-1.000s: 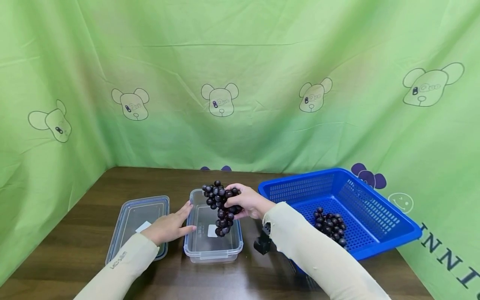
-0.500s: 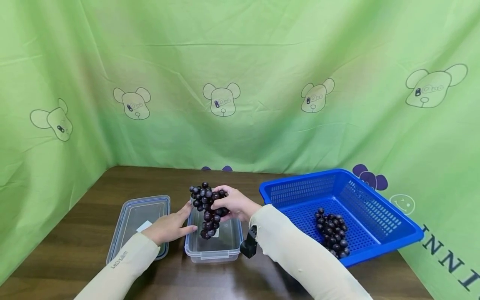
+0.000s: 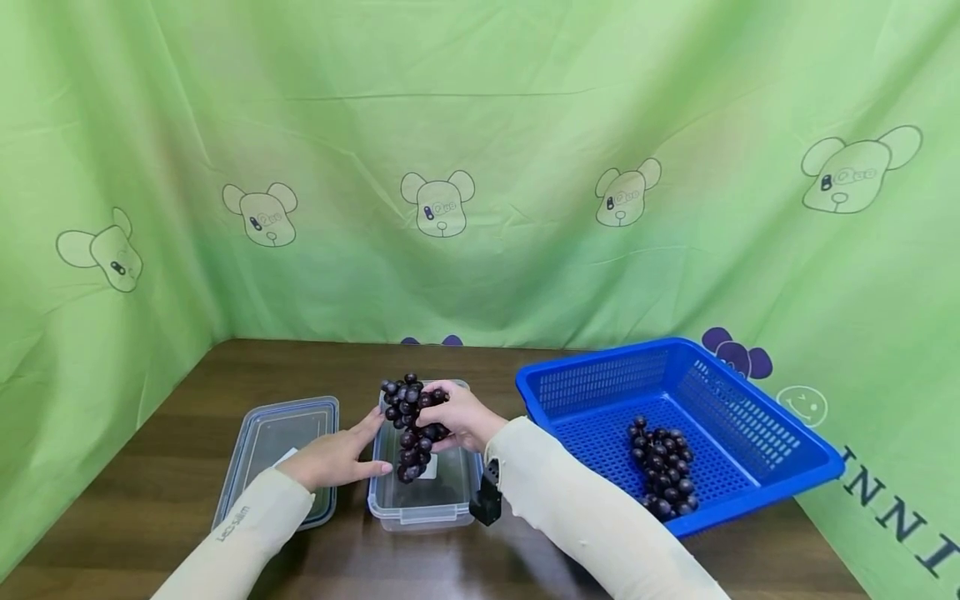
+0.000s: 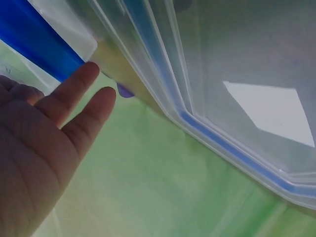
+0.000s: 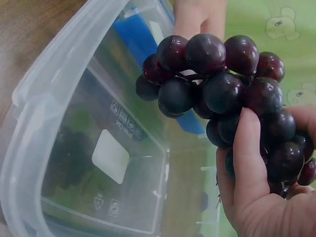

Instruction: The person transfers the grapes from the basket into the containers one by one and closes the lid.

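My right hand [image 3: 461, 417] grips a bunch of dark purple grapes [image 3: 405, 408] above a clear plastic food container [image 3: 420, 515]. In the right wrist view, the thumb presses on the grapes [image 5: 224, 91], and the container's floor with its white label [image 5: 111, 157] shows below and beside them. My left hand [image 3: 337, 457] lies at the container's left side, its fingers extended and the fingertips at the rim. The left wrist view shows that hand [image 4: 39, 148] with straight fingers; its exact contact with the container is unclear there.
A clear lid [image 3: 258, 442] with a blue seal lies on the brown table [image 3: 345, 567], partly under my left forearm. To the right stands a blue perforated basket [image 3: 780, 487] holding another grape bunch [image 3: 663, 471]. A green printed curtain [image 3: 525, 275] hangs behind.
My right hand has carried the grapes leftward and slightly down over the container. The left hand has stayed at the container's left side.
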Demonstrator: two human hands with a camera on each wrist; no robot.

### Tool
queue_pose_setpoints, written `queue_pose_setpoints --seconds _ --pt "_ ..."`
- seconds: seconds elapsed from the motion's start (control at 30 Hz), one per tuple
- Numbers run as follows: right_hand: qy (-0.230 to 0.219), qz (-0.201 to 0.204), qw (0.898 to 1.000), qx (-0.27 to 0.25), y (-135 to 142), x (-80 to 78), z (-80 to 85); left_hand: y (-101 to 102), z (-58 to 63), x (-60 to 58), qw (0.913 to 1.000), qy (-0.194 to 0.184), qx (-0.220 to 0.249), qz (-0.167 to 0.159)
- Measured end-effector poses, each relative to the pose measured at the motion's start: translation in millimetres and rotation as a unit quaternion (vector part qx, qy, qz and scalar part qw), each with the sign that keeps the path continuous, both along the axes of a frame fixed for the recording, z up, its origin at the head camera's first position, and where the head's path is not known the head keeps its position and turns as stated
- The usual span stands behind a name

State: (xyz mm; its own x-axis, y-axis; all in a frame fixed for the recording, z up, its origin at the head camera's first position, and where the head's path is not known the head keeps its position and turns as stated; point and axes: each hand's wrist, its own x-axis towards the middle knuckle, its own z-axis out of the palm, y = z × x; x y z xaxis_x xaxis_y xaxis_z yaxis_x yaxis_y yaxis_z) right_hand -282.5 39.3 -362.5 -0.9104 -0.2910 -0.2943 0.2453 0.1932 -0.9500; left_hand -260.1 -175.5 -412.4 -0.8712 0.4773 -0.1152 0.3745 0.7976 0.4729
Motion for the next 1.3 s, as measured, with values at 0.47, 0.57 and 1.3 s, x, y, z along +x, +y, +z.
queue_pose_setpoints --seconds 0.47,0.57,1.3 --pt "-0.008 -0.025 1.0 0.009 -5 2.7 -19.1 -4 2.3 -1.6 0.9992 -0.024 0.024 -0.02" --pt "-0.001 -0.021 1.0 0.014 -7 4.5 -21.7 -5 2.0 -1.6 0.999 -0.028 0.029 -0.016" --pt "-0.003 -0.021 0.999 0.03 -18 13.3 -40.6 -2 -0.9 -2.6 0.9999 -0.006 0.01 -0.009"
